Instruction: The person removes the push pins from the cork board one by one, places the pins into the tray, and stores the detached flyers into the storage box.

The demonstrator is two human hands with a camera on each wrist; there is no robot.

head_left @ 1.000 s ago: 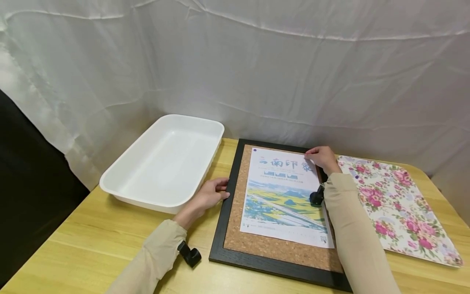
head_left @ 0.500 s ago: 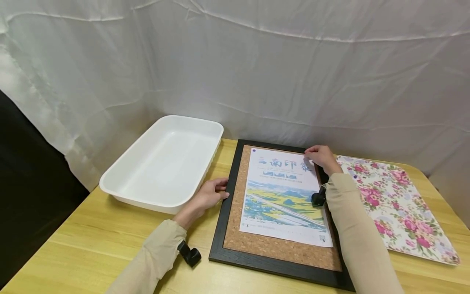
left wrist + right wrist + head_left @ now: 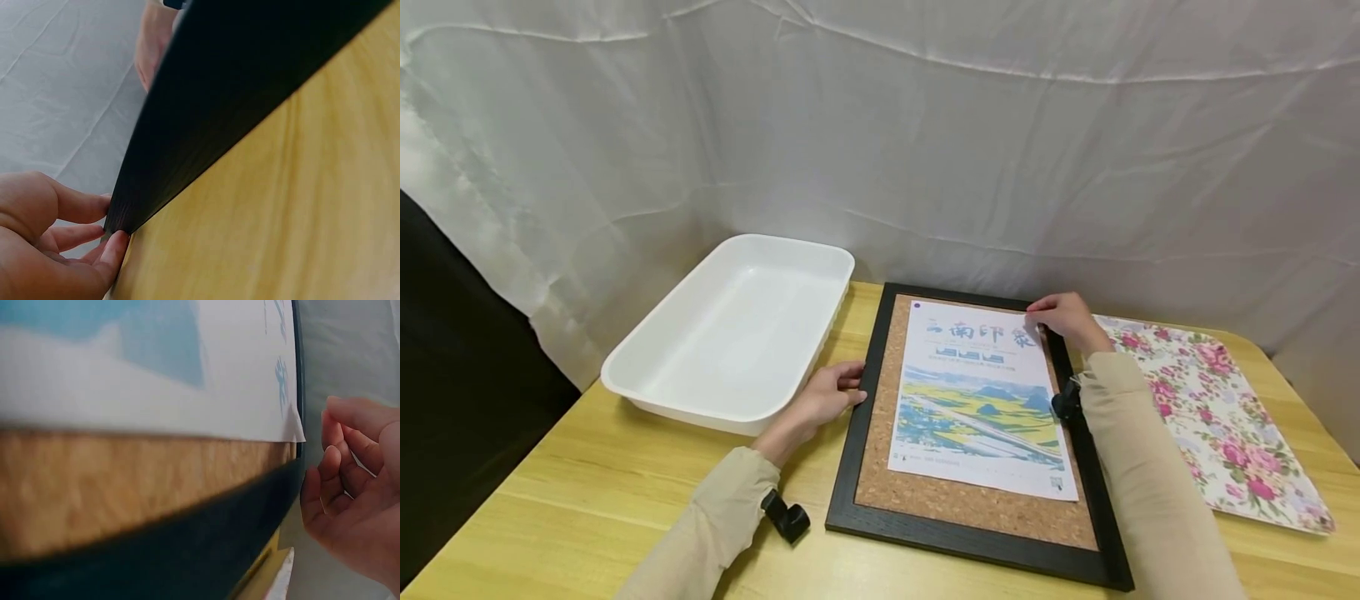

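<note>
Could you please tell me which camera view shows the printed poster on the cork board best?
The head view shows the whole poster. The right wrist view catches only a blurred corner; the left wrist view shows only the black frame.

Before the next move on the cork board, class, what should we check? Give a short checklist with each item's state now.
1. Left hand steadies the frame's left edge: ok.
2. Right hand at the poster's top right corner: ok.
3. Poster lies flat on the cork: ok.
4. Something pinched in the right fingers: cannot tell.
5. White tray clear of the frame: ok.
6. Floral sheet touching the frame: cannot tell.
</note>
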